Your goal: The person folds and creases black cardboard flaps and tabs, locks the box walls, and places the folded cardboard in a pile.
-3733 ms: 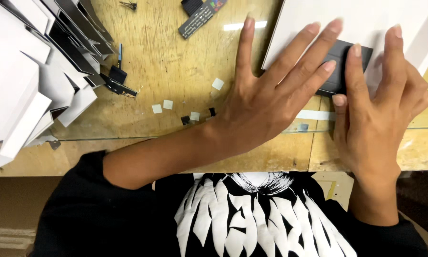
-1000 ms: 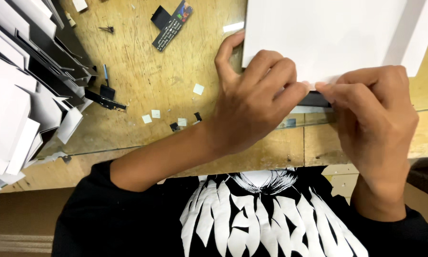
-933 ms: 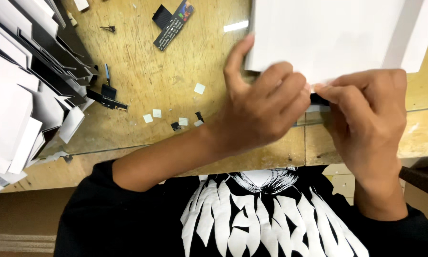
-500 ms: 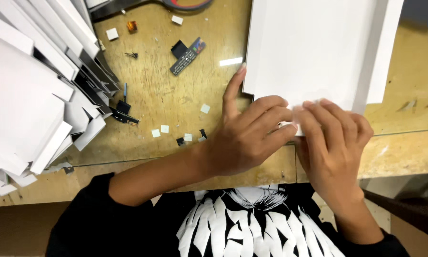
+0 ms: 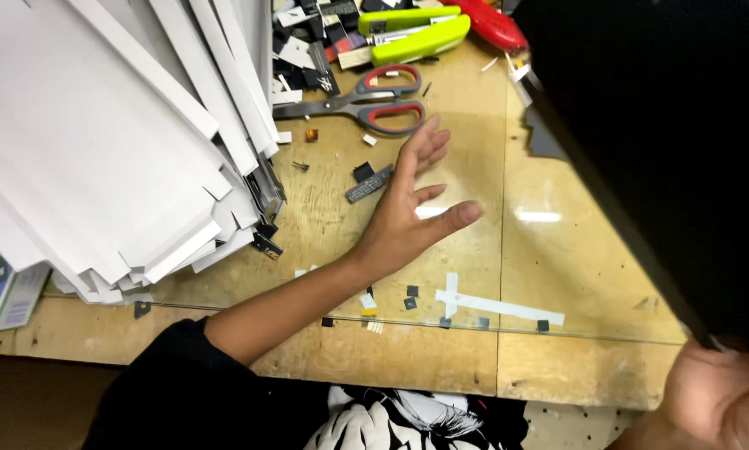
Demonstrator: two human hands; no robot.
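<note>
My left hand [image 5: 403, 212] lies open and empty mid-frame on the glass-topped table [image 5: 474, 358], fingers spread toward the upper right. My right hand [image 5: 720, 400], at the lower right corner, grips the bottom edge of a big dark board [image 5: 666, 142]; how tightly, I cannot tell. The board's long edge slants from upper centre down to that corner, just right of my left fingertips, and the scissors [image 5: 366, 100] sit above them.

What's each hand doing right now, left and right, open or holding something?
Left hand: open, fingers spread, empty, over the wooden table.
Right hand: gripping the lower edge of the large black flat board.
</note>
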